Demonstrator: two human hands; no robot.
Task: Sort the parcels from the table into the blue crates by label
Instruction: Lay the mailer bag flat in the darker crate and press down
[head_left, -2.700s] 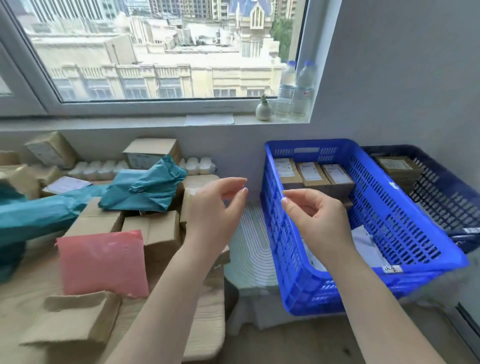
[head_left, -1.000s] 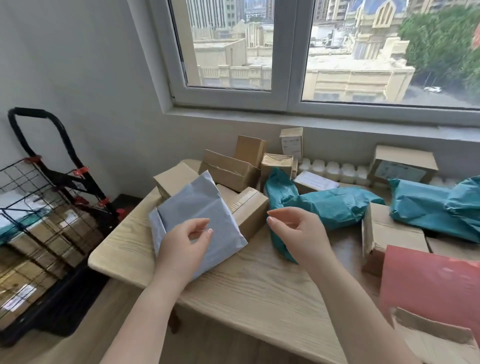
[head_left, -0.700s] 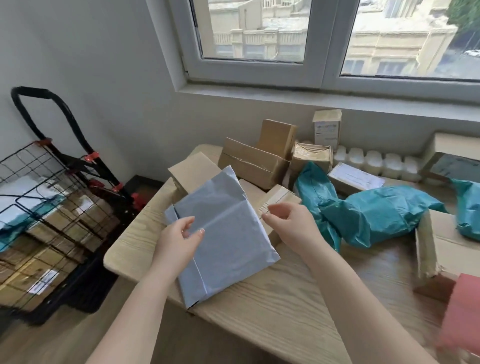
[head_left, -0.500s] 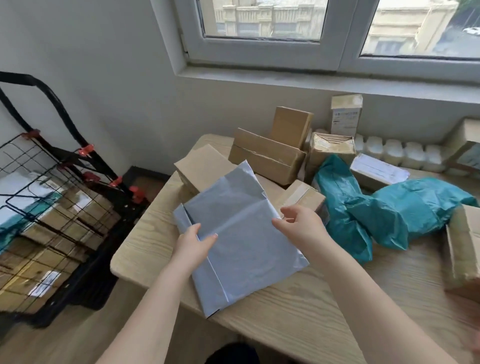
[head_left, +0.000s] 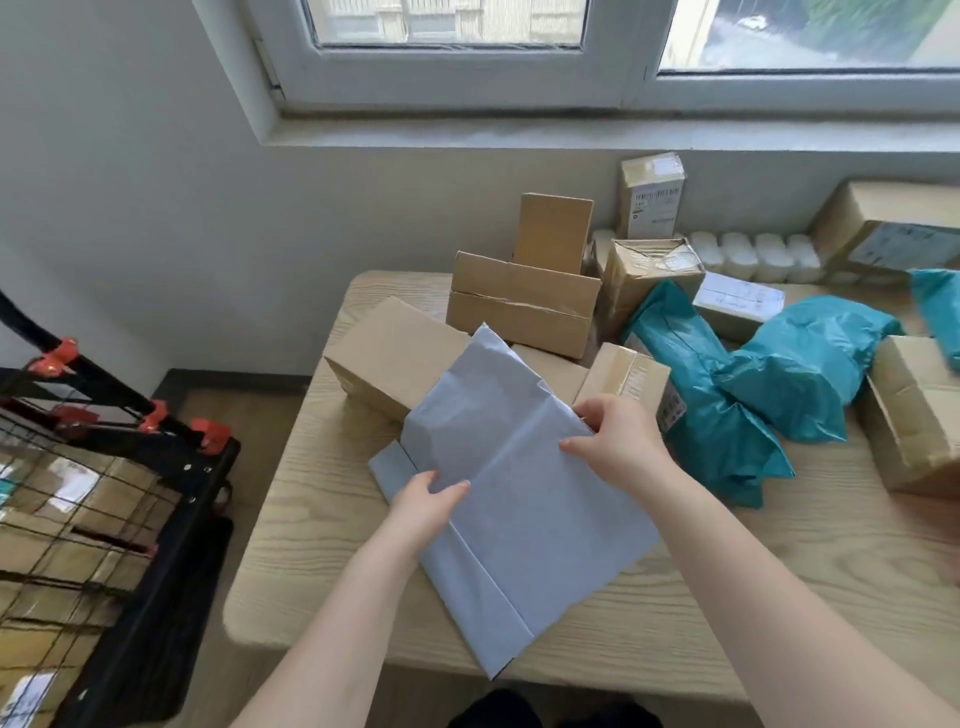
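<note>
Head view: both hands are holding the grey mailer (head_left: 511, 499), which is lying tilted over the counter (head_left: 810, 587) front edge. The left hand (head_left: 423, 501) is pinching its left edge; the right hand (head_left: 618, 441) is gripping its upper right edge. Bare counter is lying open right of the mailer. Compared with half a second ago, the mailer is sitting nearer the person.

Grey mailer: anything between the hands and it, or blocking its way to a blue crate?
Nothing between: both hands already grip the grey mailer, left hand at its left edge, right hand at its right edge. No blue crate is in view, so that path cannot be judged.
</note>
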